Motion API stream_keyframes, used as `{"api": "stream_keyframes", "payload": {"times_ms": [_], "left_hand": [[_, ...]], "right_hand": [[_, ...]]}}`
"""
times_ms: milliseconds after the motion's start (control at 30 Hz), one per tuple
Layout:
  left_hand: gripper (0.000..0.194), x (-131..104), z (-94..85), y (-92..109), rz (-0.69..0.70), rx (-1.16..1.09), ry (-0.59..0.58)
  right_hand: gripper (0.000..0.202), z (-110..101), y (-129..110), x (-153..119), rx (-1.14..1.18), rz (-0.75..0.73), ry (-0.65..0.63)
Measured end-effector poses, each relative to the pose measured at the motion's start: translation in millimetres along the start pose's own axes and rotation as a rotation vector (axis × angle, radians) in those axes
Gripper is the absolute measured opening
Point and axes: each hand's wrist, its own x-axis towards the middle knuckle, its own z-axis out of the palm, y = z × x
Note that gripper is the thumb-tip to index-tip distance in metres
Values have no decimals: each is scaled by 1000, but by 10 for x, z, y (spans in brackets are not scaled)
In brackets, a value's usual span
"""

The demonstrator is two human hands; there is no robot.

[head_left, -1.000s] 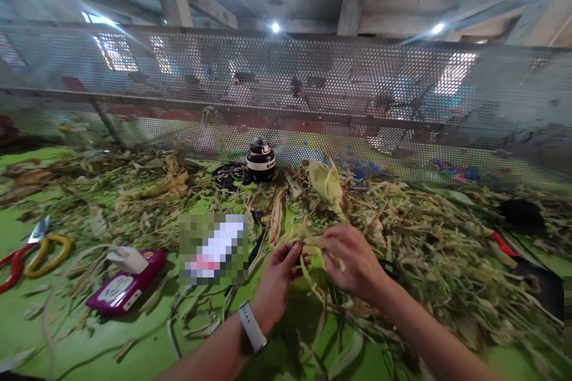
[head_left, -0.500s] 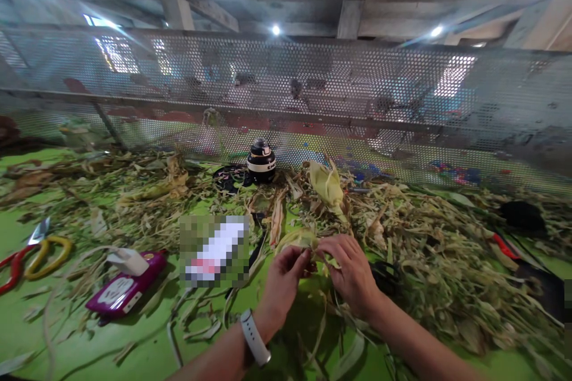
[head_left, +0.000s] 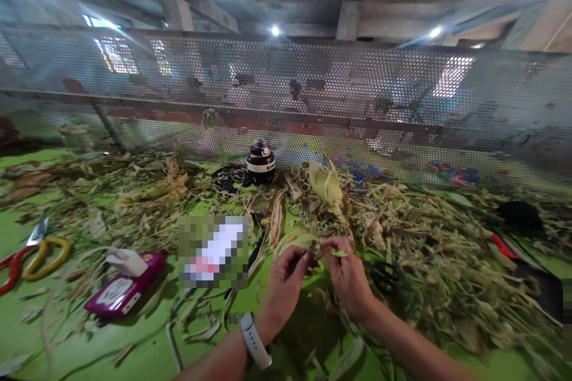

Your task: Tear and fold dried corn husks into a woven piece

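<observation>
Perforated metal screening (head_left: 357, 65) crosses the frame above the middle. At lower centre, my left hand (head_left: 286, 280) pinches a pale yellow-green leaf (head_left: 292, 240), my right hand (head_left: 351, 280) gripping its end; it looks partly worked, how much remains I can't tell.

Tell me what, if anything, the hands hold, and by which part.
The left hand and right hand pinch pale leafy material; which part of it cannot be told.

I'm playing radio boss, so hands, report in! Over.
Left hand, right hand: both pinching pale, yellow-green leafy plant piece. Dry, greenish-brown plant scraps around.
</observation>
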Motion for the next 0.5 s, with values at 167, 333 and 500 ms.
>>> {"api": "stream_keyframes", "payload": {"times_ms": [167,333,500], "left_hand": [[14,-16,17,-28,-71,-194,-5],[18,-14,12,-69,-73,-187,77],[15,-22,7,-74,-117,-215,88]], "right_hand": [[18,59,-26,-31,54,43,-27],[21,79,-73,-59,131,114,-69],[23,117,-110,-57,269,223,-56]]}}
